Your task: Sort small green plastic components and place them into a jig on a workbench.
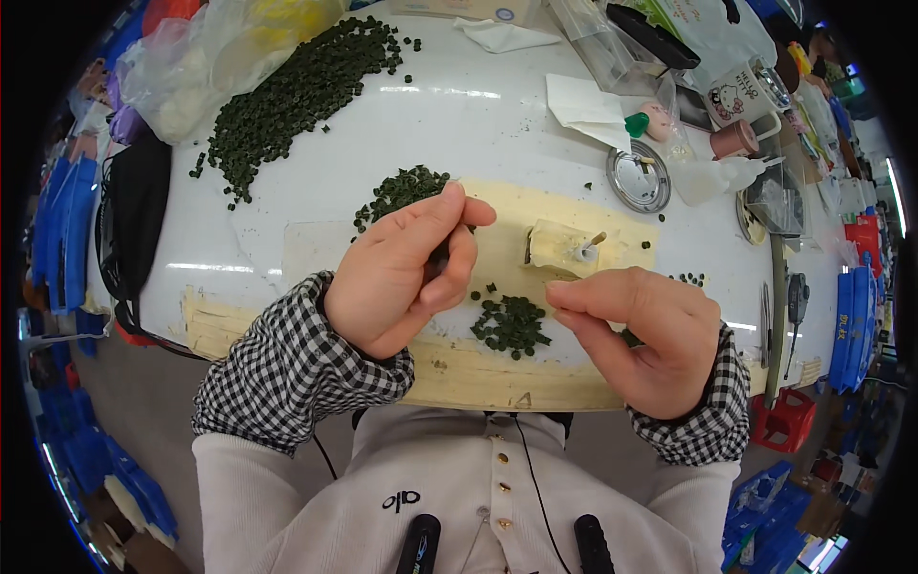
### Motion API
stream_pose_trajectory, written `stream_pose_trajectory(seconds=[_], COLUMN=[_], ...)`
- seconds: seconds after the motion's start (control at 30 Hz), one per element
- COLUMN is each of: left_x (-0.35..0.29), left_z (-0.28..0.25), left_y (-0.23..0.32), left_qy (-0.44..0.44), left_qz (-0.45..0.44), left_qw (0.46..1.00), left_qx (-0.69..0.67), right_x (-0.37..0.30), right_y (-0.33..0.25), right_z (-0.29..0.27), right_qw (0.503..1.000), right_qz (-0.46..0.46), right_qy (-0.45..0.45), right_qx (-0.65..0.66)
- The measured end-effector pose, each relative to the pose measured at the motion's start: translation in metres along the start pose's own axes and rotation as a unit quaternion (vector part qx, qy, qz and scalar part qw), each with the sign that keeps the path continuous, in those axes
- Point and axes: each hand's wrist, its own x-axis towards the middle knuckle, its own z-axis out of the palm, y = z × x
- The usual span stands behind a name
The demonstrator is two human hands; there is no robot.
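White table (459,129); grey floor (163,407); red stool (790,419) at right; strip light (896,197) upper right.

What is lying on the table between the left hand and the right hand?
In the head view, a small pile of dark green pieces lies between the left hand and the right hand.

White mug (739,95), red plastic stool (788,419)
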Motion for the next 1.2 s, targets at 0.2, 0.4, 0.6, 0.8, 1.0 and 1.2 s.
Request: stream_pose_trajectory(seconds=[0.2,0.4,0.6,0.8,1.0,1.2], left_x=[-0.002,-0.003,-0.001,-0.003,-0.002,-0.002], left_z=[0.016,0.013,0.002,0.0,0.003,0.0], left_y=[0.001,-0.003,-0.006,-0.007,-0.009,-0.01], left_qy=[0.04,0.012,-0.027,-0.042,-0.042,-0.059], left_qz=[-0.059,-0.012,0.002,0.012,0.024,0.017], left_qw=[0.997,0.999,0.996,0.995,0.996,0.997], left_qx=[-0.009,0.037,0.089,0.089,0.075,0.045], right_x=[-0.004,-0.007,-0.009,-0.01,-0.01,-0.01], right_y=[0.009,0.011,0.015,0.016,0.015,0.015], right_z=[0.007,0.008,0.01,0.011,0.012,0.011], right_qw=[0.996,0.971,0.912,0.874,0.864,0.871], right_qz=[0.058,0.13,0.198,0.223,0.237,0.229], right_qy=[0.006,0.023,0.027,0.023,0.029,0.025], right_qx=[0.074,0.198,0.358,0.431,0.444,0.433])
